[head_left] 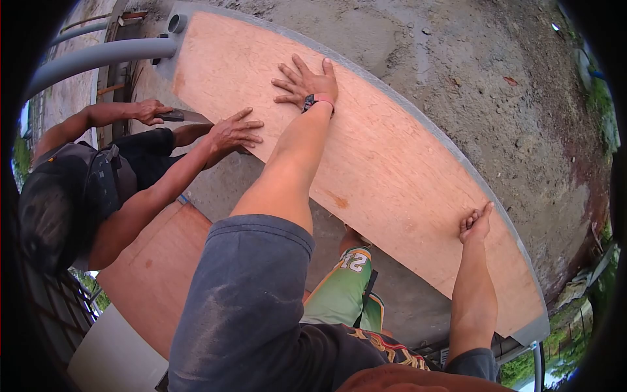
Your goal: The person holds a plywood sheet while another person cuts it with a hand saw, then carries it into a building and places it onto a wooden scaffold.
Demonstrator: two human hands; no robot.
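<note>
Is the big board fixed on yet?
Done: the board lies flat against the concrete. In hand: the left hand presses it, the right hand grips its edge, and a co-worker's hand holds a tool at the corner. Left: probably fastening; no nails show.

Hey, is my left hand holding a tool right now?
No, the left hand lies open, fingers spread flat on the plywood sheet, with nothing in its grasp.

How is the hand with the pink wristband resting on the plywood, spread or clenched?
Spread: the left hand lies palm down on the plywood, fingers fanned apart.
</note>
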